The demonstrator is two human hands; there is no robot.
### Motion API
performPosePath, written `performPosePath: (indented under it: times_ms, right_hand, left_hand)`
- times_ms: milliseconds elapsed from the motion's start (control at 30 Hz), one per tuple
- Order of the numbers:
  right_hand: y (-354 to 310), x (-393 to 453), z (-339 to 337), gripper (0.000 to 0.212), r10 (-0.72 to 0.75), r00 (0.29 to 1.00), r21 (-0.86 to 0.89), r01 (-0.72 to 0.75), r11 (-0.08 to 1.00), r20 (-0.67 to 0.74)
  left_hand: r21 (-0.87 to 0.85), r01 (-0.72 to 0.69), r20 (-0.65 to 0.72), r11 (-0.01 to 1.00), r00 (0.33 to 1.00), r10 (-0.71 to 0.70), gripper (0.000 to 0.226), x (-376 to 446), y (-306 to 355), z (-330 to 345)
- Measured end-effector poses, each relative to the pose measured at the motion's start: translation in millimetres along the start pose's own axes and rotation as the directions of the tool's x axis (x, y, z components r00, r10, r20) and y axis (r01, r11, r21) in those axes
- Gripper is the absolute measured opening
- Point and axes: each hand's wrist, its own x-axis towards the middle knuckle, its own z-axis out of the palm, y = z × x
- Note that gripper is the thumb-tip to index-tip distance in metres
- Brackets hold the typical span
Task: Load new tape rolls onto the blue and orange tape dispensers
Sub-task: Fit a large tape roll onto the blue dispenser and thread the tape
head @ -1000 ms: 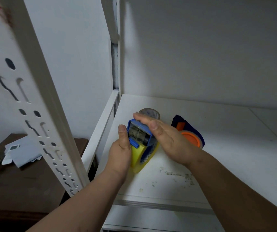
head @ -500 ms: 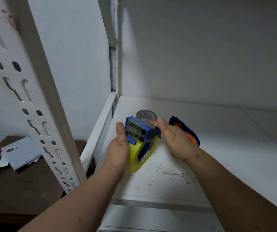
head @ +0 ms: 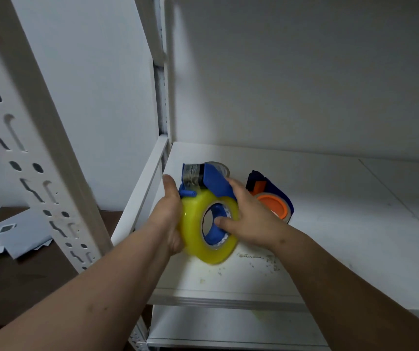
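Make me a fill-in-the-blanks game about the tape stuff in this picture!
1. The tape roll held in both hands is ____ in colour.
2. It sits on the ____ dispenser.
3. The other dispenser, lying on the shelf, has an ____ hub.
4. The thumb of the ____ hand pokes into the roll's middle hole, while the left hand grips the side.

Missing words: yellow; blue; orange; right
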Motion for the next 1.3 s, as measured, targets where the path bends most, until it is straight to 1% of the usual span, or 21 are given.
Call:
performPosePath:
  times_ms: [67,167,233,333,367,400,467,533,633,667,700,733,767,800,867,900,1000,1133,1300]
  right_hand:
    - [1.9,1.1,2.9,0.076,0.002,0.999,-0.106,-0.007,0.994,-0.044]
    - [1.9,2.6,5.1,0.071,0.034,0.998,-0.221,-0.045,0.974,-0.054]
    - [3.0,2.5,6.2,0.069,0.071,0.997,-0.289,-0.081,0.954,-0.043]
    - [4.0,2.7,8.7,0.063,0.121,0.991,-0.335,-0.132,0.933,-0.053]
    - [4.3,3.5,9.5,0.061,0.137,0.989,-0.335,-0.150,0.930,-0.060]
    - [4.6,4.4,10.2,0.060,0.151,0.986,-0.333,-0.165,0.929,-0.067]
    - [4.8,6.4,11.3,0.059,0.162,0.984,-0.344,-0.179,0.922,-0.079]
    - [4.0,8.5,12.8,0.058,0.166,0.983,-0.374,-0.186,0.908,-0.084]
    - [0.3,12.5,15.8,0.052,0.176,0.980,-0.443,-0.198,0.874,-0.091]
    - [-0.9,13.7,16.4,0.051,0.179,0.980,-0.462,-0.199,0.865,-0.087]
    - [-1.4,14.4,16.6,0.050,0.181,0.980,-0.477,-0.197,0.857,-0.079]
    - [-1.4,14.8,16.1,0.052,0.187,0.980,-0.493,-0.194,0.848,-0.065]
    - [-1.5,14.9,15.3,0.055,0.199,0.979,-0.514,-0.192,0.836,-0.041]
    - [-2.0,14.5,14.2,0.061,0.218,0.976,-0.538,-0.189,0.821,-0.010]
    - [-3.8,14.3,13.2,0.070,0.255,0.966,-0.567,-0.183,0.803,0.050]
    - [-4.7,14.4,13.7,0.071,0.266,0.962,-0.562,-0.186,0.806,0.063]
    - [-7.7,18.5,16.7,0.062,0.257,0.966,-0.497,-0.208,0.843,0.033]
    - [-7.9,32.7,17.7,0.055,0.231,0.973,-0.423,-0.217,0.880,-0.021]
    - [-4.3,41.0,13.4,0.052,0.184,0.982,-0.388,-0.185,0.903,-0.039]
  left_hand:
    - [-0.015,0.094,0.049,0.995,0.994,-0.093,0.081,0.8,0.3,-2.0]
    - [-0.027,0.125,0.060,0.992,0.991,-0.123,0.060,-2.7,-1.9,-7.8]
    - [-0.004,0.099,0.043,0.995,0.994,-0.098,0.049,-2.6,-3.3,-15.1]
    - [0.032,0.042,-0.014,0.999,0.999,-0.041,0.048,0.6,-2.8,-25.0]
    - [0.056,0.014,-0.010,0.998,1.000,-0.013,0.045,0.8,-2.7,-26.6]
    - [0.096,-0.019,0.010,0.995,1.000,0.018,0.039,1.0,-3.2,-27.5]
    - [0.229,-0.086,0.044,0.970,0.996,0.078,0.031,1.0,-6.0,-27.6]
    - [0.382,-0.135,0.010,0.914,0.990,0.142,0.033,4.5,-11.2,-28.8]
    - [0.590,-0.159,-0.046,0.792,0.972,0.230,0.039,8.1,-19.9,-30.4]
    - [0.666,-0.173,-0.039,0.726,0.963,0.265,0.042,8.7,-22.8,-29.9]
    - [0.748,-0.189,-0.025,0.636,0.950,0.312,0.045,8.8,-25.6,-28.7]
    - [0.821,-0.198,-0.011,0.536,0.933,0.361,0.050,8.9,-27.1,-27.7]
    - [0.862,-0.202,-0.003,0.464,0.916,0.402,0.054,8.2,-26.9,-27.1]
    - [0.875,-0.202,-0.001,0.439,0.908,0.420,0.058,7.7,-25.6,-27.5]
    - [0.877,-0.215,0.009,0.431,0.902,0.431,0.060,7.6,-22.8,-28.5]
    - [0.883,-0.220,0.018,0.415,0.898,0.439,0.059,7.7,-21.3,-28.3]
    - [0.901,-0.225,0.018,0.372,0.874,0.486,0.058,11.5,-16.6,-26.8]
    - [0.892,-0.206,-0.051,0.403,0.840,0.540,0.061,23.2,-9.3,-24.6]
    - [0.841,-0.235,-0.110,0.488,0.808,0.579,0.058,39.3,2.2,-18.4]
